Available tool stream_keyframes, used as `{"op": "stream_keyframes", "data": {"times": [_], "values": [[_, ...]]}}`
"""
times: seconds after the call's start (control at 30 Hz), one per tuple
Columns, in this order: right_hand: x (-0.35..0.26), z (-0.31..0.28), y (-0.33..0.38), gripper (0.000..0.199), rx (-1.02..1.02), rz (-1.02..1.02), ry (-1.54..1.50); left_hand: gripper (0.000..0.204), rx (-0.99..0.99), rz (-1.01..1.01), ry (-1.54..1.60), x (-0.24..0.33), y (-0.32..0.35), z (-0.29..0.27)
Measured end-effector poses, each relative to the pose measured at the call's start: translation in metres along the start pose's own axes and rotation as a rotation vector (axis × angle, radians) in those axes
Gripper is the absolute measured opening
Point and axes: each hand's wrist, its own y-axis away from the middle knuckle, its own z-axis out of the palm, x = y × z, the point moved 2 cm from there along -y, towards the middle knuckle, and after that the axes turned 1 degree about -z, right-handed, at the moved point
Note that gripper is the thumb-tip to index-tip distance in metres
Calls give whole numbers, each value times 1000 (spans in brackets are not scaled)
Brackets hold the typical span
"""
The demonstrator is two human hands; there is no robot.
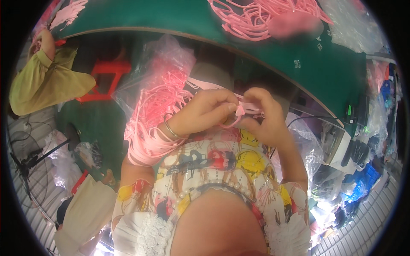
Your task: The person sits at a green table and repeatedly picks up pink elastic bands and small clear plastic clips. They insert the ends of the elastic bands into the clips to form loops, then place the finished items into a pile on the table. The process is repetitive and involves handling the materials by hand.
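Observation:
In front of my chest, both hands hold a pink strap point(240, 112), its short folded end showing between the fingers. My left hand point(209, 109) is closed in a pinch at its left side. My right hand point(265, 117) has thumb and fingers curled round the loops on the other side. Many pale pink straps point(147, 143) hang looped over my left forearm, below a metal bangle point(170, 128). Beside that arm lies a heap of pink cords point(160, 100), partly inside a clear plastic bag point(164, 55). Exactly how the strap is folded is hidden by my fingers.
A green table point(188, 19) curves across the far side, bearing a bundle of pink cords point(252, 19) and clear plastic point(352, 23). A red stool point(106, 74) stands left, near a person in an olive garment point(51, 83). A fan point(30, 166) is at far left.

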Motion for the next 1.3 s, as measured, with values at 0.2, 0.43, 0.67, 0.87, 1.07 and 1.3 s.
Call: {"op": "stream_keyframes", "data": {"times": [0.2,0.43,0.67,0.87,1.07,1.3], "values": [[-2,8,5,16,199,-529,387,17,42,-19,-456,6,-8,4],[45,12,-14,10,-94,98,-611,21,19,-216,248,6,8,-7],[70,13,-8,11,-428,298,-963,22,18,-193,169,6,17,-29],[60,1,-8,9,-362,289,-917,20,14,-238,14,9,14,-26],[53,-6,-12,7,-379,151,-688,19,30,-234,82,8,14,-19],[52,-9,-10,11,-361,173,-624,17,-8,-296,6,9,13,-23]]}}
